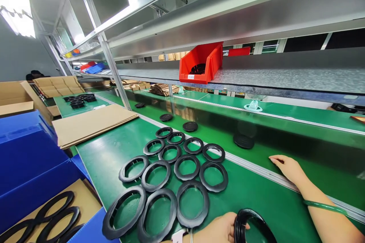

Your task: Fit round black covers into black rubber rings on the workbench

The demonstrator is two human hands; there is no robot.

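My left hand (221,228), at the bottom edge, grips a black plastic ring (241,222) by its left side; the frame cuts off part of the ring. My right hand (289,169) is over the green conveyor belt (265,176), its fingers stretched out to the left and nothing visible in them. Left of my left hand, several black rings (192,203) lie flat in rows on the green table (239,197). Beyond my right hand, a round black disc-shaped part (243,141) rests on the belt.
More black discs (190,126) are farther along the belt. A red bin (201,64) with black parts stands on the shelf above. Cardboard sheets (97,123) lie at the table's left. A blue box (25,152) and black rings (58,224) on cardboard are at lower left.
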